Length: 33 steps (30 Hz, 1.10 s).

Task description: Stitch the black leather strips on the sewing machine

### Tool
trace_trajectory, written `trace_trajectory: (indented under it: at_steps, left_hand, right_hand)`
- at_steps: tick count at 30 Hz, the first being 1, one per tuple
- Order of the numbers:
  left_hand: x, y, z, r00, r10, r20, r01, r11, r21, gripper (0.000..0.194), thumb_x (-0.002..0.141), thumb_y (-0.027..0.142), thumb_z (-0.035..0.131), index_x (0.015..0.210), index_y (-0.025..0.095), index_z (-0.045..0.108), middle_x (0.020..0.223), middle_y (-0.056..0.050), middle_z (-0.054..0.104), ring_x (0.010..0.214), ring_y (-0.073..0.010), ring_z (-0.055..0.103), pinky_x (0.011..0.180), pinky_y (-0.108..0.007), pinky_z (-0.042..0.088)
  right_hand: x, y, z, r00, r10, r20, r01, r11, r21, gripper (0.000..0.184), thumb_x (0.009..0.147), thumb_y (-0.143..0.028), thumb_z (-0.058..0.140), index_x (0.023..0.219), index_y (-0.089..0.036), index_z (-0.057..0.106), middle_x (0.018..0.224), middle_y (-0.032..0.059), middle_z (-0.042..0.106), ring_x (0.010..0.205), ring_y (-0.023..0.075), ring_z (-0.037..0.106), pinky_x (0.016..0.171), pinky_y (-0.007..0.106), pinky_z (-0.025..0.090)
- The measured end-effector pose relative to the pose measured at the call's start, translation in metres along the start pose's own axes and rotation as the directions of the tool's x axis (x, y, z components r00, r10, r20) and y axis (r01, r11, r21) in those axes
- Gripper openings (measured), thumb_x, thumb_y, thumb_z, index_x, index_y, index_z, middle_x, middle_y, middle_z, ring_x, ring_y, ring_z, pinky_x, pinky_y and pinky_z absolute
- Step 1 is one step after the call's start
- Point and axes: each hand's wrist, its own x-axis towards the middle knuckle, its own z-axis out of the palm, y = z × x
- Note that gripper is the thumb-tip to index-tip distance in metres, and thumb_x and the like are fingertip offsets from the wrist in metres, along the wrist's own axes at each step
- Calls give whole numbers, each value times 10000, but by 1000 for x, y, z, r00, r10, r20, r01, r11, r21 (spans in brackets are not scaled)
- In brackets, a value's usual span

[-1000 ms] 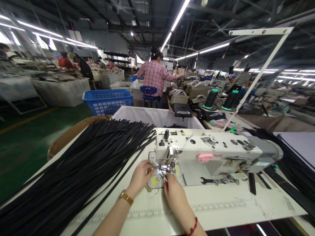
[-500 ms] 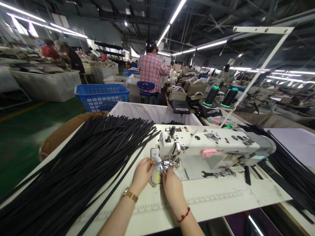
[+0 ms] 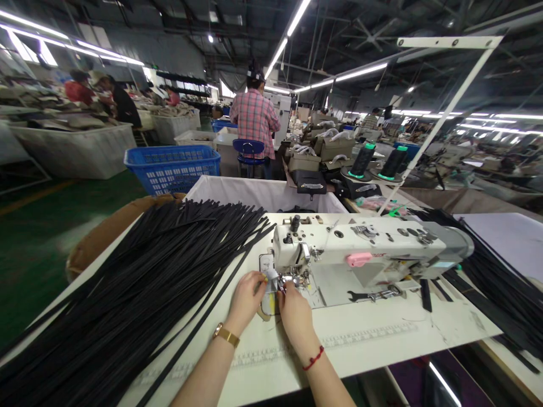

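- Both our hands are bunched at the needle end of the off-white industrial sewing machine (image 3: 365, 254): left hand (image 3: 246, 299) and right hand (image 3: 296, 312) curl toward something tiny there; can't tell what, or whether it's actually pinched.
- The big heap of long black straps (image 3: 139, 282) fans out at 9 o'clock on the white tabletop (image 3: 373, 345), probably so it's close for grabbing.

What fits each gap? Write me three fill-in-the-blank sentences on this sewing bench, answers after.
1. Both hands, left hand and right hand, work at the needle end of the white ____ machine.
2. The heap of strips on the left is ____ in colour.
3. The left wrist wears a gold ____.

Answers: sewing; black; watch
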Motion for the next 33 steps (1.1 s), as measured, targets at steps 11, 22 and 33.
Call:
trace_trajectory:
  at_steps: [11,22,33]
  left_hand:
    - [1,2,0,1000,18,-1,-18,1000,17,119,860,191,512,879,195,630,947,-62,659,924,-223,613,861,-369,488]
    - [0,-8,6,996,70,56,-77,988,136,121,848,231,576,914,201,672,1013,-70,650,984,-246,600,898,-404,477]
    - [-1,-13,8,994,87,71,-99,977,187,141,851,262,583,897,206,704,1046,-76,637,1000,-249,595,908,-416,480]
  right_hand:
    - [-6,10,-6,998,-57,-8,57,997,54,151,966,-254,383,1040,-196,501,946,63,695,766,195,668,595,261,360]
    - [-12,23,-7,997,-49,-67,54,996,74,203,966,-270,350,1052,-189,516,952,76,691,782,206,670,615,271,376]
    - [-19,39,-5,987,-93,-134,99,994,39,126,940,-270,423,1023,-239,512,930,24,692,737,197,664,560,270,316]
